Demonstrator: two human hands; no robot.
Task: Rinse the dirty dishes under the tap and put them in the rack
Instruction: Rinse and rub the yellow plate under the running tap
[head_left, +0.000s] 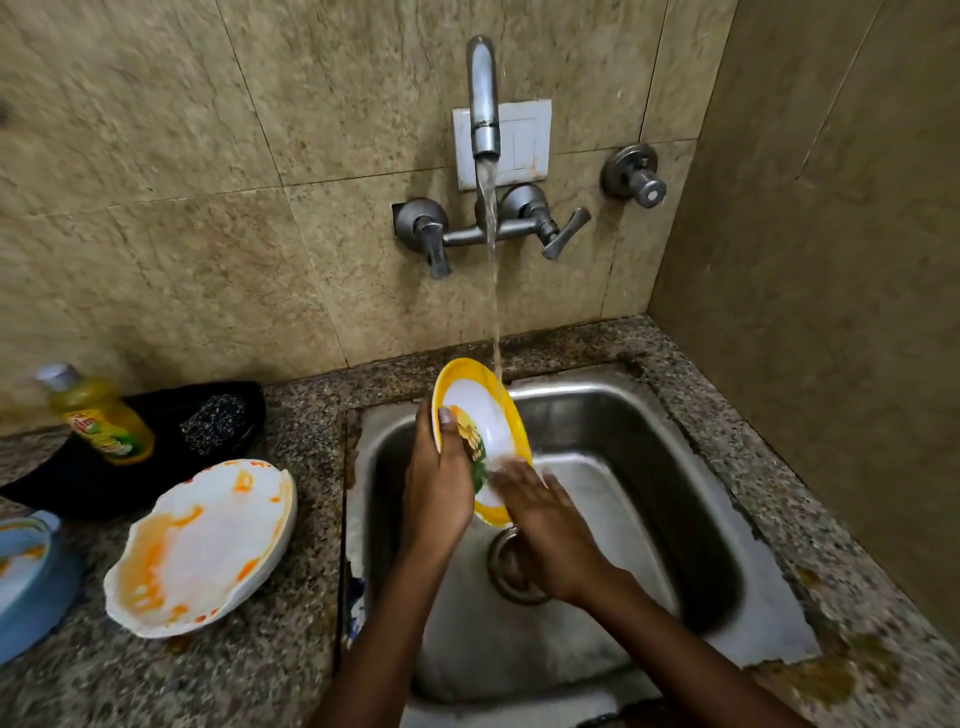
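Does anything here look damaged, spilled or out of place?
Yes. The white plate on the counter left of the sink looks chipped along its far rim and carries orange smears. A brownish stain spreads on the counter at the sink's near right corner. The yellow plate under the tap looks intact.

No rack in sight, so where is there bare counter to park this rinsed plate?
Bare granite lies right of the sink, along the side wall, though stained. The left counter is crowded: stained white plate, soap bottle, black cloth, blue dish.
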